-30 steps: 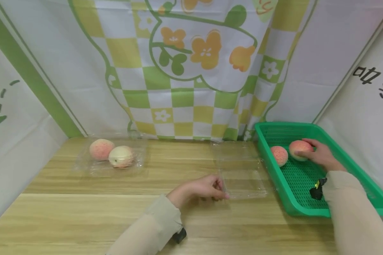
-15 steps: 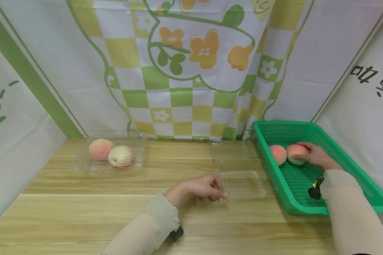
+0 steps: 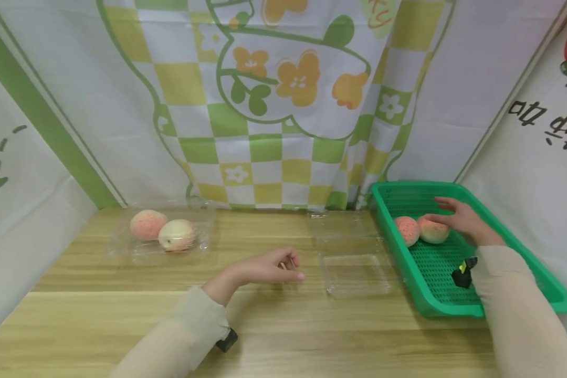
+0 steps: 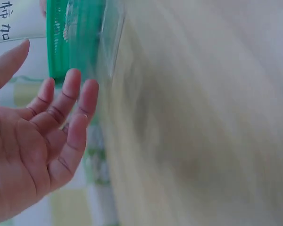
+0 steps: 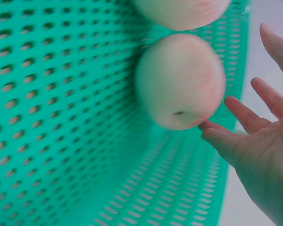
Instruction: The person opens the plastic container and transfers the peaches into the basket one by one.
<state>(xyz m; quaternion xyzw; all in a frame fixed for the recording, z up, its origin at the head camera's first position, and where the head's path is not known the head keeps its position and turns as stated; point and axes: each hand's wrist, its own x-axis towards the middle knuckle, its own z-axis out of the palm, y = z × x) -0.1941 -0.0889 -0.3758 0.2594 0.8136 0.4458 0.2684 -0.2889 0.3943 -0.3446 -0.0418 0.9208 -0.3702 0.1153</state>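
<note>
Two peaches sit side by side in the green basket (image 3: 446, 310) on the right. My right hand (image 3: 468, 223) is over the nearer peach (image 5: 181, 82), its fingers spread and the peach not gripped. The other peach (image 3: 407, 231) lies just left of it, against the basket wall. My left hand (image 3: 266, 266) hovers above the wooden table, fingers loosely bent around nothing, as the left wrist view also shows. To its right lies an opened clear plastic box (image 3: 356, 273), with no fruit in it.
At the back left, a second clear plastic box (image 3: 137, 254) holds a reddish peach (image 3: 148, 226) and a paler peach (image 3: 176, 235). A patterned curtain (image 3: 264, 147) hangs behind the table (image 3: 312, 336). White sheeting with black writing stands beyond the basket.
My left hand has let go of the clear box's edge and moved left. My right hand has set its peach down beside the other one and loosened its fingers.
</note>
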